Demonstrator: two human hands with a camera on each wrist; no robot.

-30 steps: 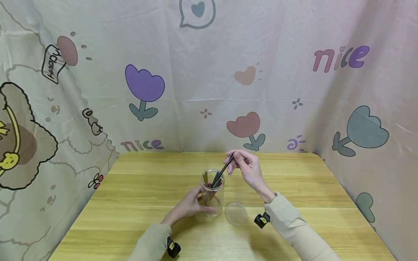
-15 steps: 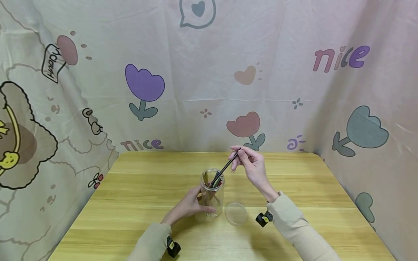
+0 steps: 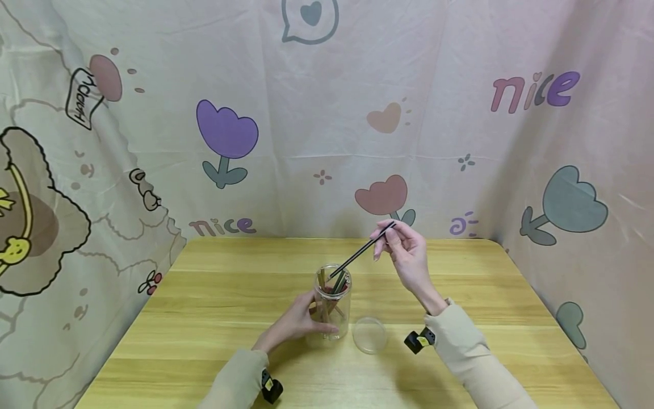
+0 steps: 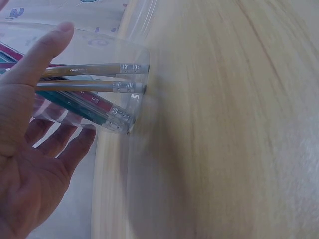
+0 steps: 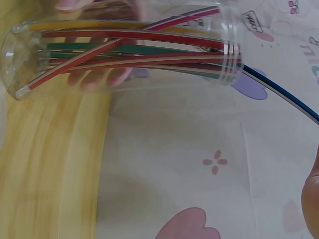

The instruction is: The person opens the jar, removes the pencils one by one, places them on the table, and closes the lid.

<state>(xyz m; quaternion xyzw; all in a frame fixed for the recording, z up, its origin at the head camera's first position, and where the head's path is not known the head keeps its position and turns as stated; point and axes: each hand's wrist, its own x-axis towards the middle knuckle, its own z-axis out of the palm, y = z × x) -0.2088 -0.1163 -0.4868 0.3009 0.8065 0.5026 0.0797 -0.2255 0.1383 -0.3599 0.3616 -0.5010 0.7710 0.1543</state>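
My left hand (image 3: 293, 319) grips a clear jar (image 3: 343, 321) low on its side, the jar standing upright on the table. Several pencils (image 5: 134, 35) in red, green and yellow lean inside it; in the left wrist view silvery ferrules and erasers (image 4: 134, 68) sit at the jar's bottom. Above and right of the jar, my right hand (image 3: 410, 261) pinches a dark pencil (image 3: 364, 247) by its upper end. That pencil slants, its lower end at the jar's mouth. It looks blue in the right wrist view, where only the edge of my right hand (image 5: 311, 191) shows.
A round clear lid (image 3: 370, 336) lies flat on the wooden table (image 3: 214, 324), just right of the jar. Behind the table hangs a printed cloth (image 3: 317, 113), with more cloth at both sides. A small black camera is worn on each wrist.
My right hand has moved up and to the right, drawing the dark pencil most of the way out of the jar. My left hand and the jar stay in place.
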